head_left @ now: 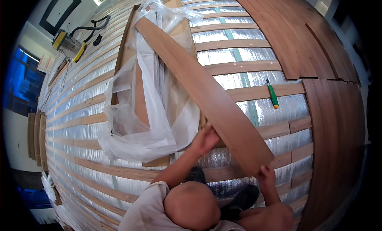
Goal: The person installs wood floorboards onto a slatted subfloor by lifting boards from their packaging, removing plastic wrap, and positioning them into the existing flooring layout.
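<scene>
Gripping the long floor plank [207, 91] w/ both hands, your left hand [205, 138] clamps its side edge and right hand [266, 176] wraps the near end, prob. to keep it angled clear of the plastic-wrapped plank pack [149, 99] over the battens [238, 67].

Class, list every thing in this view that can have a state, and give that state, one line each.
floorboard plank: lifted, tilted, held at its near end.
left hand: gripping the plank's edge.
right hand: gripping the plank's corner.
plastic wrapping: torn open, crumpled.
vacuum cleaner: standing on the battens.
green-handled tool: lying on a batten.
</scene>
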The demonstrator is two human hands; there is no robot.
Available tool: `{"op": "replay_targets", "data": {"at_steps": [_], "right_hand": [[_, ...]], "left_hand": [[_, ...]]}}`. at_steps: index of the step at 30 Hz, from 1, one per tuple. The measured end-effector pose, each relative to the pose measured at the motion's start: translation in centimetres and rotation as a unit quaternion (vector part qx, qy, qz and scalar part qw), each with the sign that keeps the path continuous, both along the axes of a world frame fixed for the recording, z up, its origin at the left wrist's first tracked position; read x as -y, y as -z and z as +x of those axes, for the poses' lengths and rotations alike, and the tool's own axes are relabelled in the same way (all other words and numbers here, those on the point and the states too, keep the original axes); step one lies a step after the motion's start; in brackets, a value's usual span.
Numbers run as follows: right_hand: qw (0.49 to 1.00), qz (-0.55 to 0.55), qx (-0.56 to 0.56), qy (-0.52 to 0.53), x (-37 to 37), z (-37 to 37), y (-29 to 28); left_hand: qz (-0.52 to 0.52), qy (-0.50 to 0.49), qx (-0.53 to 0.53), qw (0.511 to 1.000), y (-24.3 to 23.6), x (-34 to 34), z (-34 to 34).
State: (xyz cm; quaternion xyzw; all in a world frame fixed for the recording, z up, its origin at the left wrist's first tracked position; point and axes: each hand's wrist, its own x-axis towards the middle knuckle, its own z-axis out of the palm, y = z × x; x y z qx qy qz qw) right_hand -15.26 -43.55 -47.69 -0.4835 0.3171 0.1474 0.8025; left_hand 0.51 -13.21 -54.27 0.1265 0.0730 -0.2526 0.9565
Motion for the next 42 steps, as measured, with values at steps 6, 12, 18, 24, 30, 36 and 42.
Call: {"op": "replay_targets", "data": {"at_steps": [6,12,18,24,30,36,42], "right_hand": [[0.982,0.021,0.113,0.147,7.9,-9.2,-3.2],[0.971,-0.109,0.018,0.212,11.7,-15.4,-2.4],[0.576,-0.812,-0.091,0.007,15.5,-22.9,-1.1],[0.741,-0.649,0.053,-0.161,6.2,-6.6,-6.8],[0.599,-0.741,0.116,-0.28,4.2,-0.2,-6.1],[0.679,-0.7,0.037,-0.217,7.5,-5.0,-5.0],[0.754,-0.632,-0.019,-0.178,13.5,-12.3,-5.0]], "left_hand": [[0.123,-0.125,-0.01,0.984,-0.8,-6.5,9.3],[0.206,-0.187,-0.009,0.96,-1.2,-6.9,12.2],[0.249,-0.05,-0.024,0.967,-2.8,1.3,4.8],[0.221,0.156,-0.029,0.962,-5.5,9.7,-1.8],[0.191,0.279,-0.019,0.941,-5.6,18.5,-7.0],[0.133,0.438,0.043,0.888,-5.4,22.1,-7.5],[0.188,0.368,0.188,0.891,-6.0,19.5,-0.7]]}}
